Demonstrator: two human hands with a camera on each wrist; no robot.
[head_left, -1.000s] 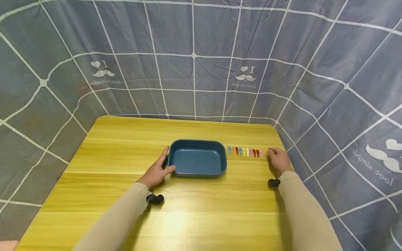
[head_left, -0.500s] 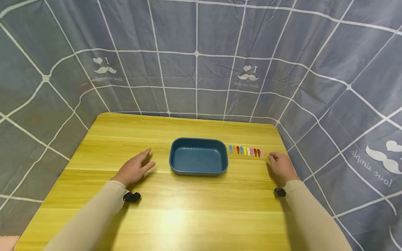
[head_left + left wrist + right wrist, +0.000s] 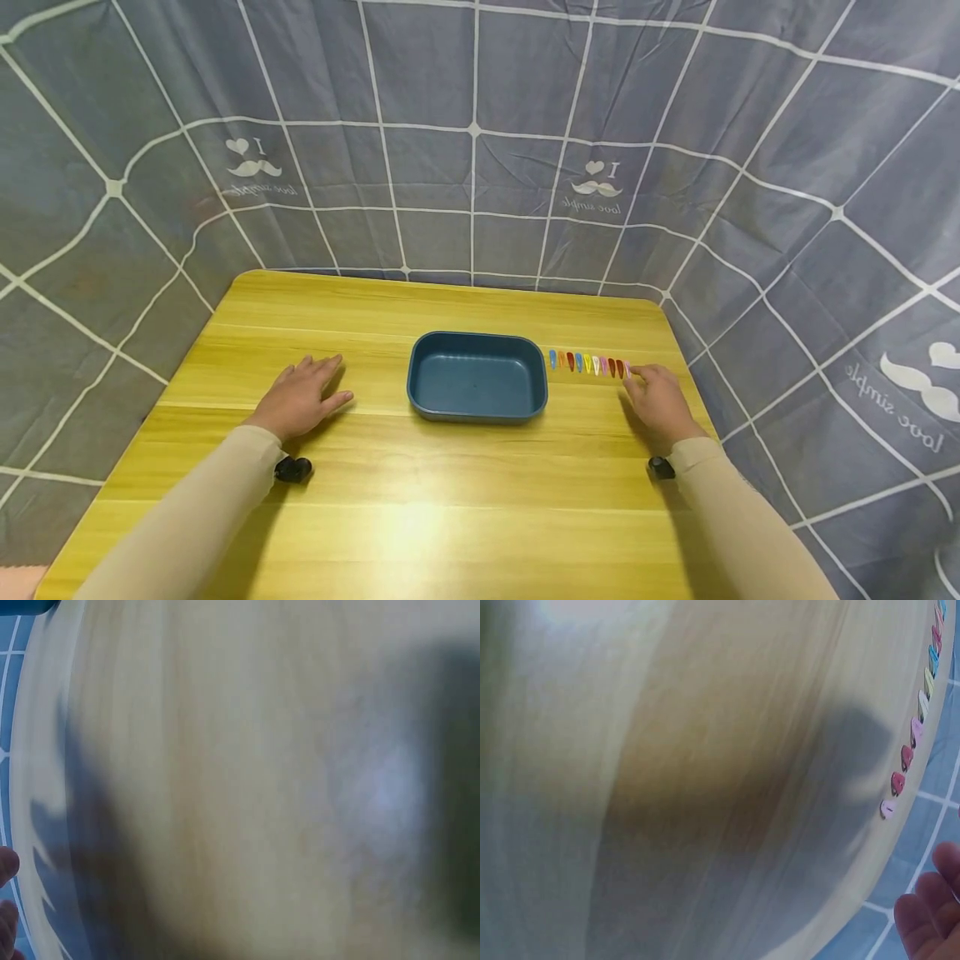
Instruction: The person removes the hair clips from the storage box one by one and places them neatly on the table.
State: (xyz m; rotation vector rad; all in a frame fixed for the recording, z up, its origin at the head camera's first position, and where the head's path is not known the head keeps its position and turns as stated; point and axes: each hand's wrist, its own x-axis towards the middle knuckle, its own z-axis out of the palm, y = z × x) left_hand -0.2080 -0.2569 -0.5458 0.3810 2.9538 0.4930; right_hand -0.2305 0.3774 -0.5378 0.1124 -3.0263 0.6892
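Observation:
In the head view my right hand (image 3: pixel 660 404) reaches to the right end of a row of small snap hair clips. Its fingertips are at the last clip, a pink hair clip (image 3: pixel 628 368); whether they touch it cannot be told. In the right wrist view, loosely bent fingers (image 3: pixel 922 907) show below that same end of the row, with nothing between them. My left hand (image 3: pixel 296 400), fingers spread, is over the table left of a dark blue rectangular box (image 3: pixel 477 417). It holds nothing. The box shows a bare bottom.
The remaining clips, among them a yellow hair clip (image 3: pixel 587 362), extend leftward to near the box's right side. Everything lies on a wooden table (image 3: pixel 480 492). A grey checked curtain (image 3: pixel 427 167) encloses its back and sides.
My left hand has let go of the box's left side and moved left. My right hand has come leftward to the pink hair clip, its fingers extending. The box stays put.

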